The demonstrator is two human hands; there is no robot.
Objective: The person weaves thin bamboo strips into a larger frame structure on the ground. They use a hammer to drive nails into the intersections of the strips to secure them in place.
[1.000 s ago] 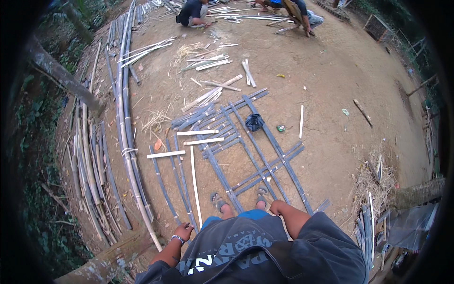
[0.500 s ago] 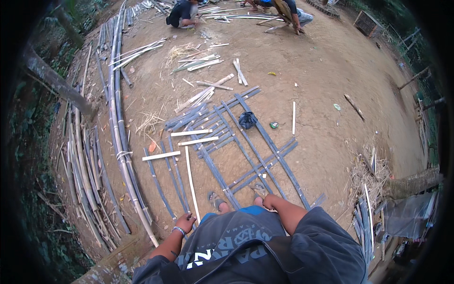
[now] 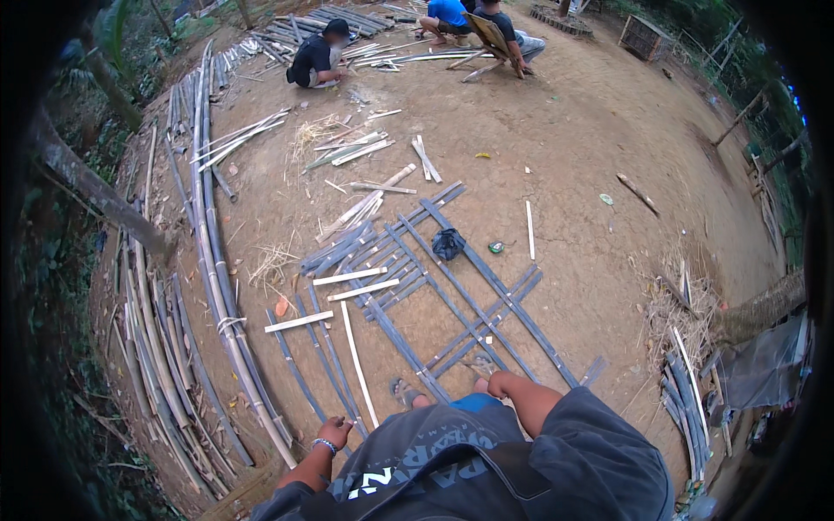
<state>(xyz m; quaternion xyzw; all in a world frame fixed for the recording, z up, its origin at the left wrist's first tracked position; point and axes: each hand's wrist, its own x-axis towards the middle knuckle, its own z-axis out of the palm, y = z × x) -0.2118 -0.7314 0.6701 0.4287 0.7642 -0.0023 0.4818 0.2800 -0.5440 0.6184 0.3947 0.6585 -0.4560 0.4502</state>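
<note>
My left hand hangs low beside my left hip, loosely curled, with nothing seen in it. A beaded bracelet circles that wrist. It is nearest to the lower ends of several dark bamboo strips and one pale strip on the ground. My right hand is in front of my right thigh, its fingers mostly hidden. Beyond my feet lies a flat lattice of dark bamboo slats. A black plastic bag rests on it, and a green tape measure lies beside it.
Long bamboo poles run down the left side. A person in a black cap crouches at the far left, and two others sit at the back near a wooden board. Straw and bamboo strips lie at right.
My view has tilted up, showing more of the people at the back. My left hand appears lower, and my right hand's fingers have gone more out of sight. The lattice stays put.
</note>
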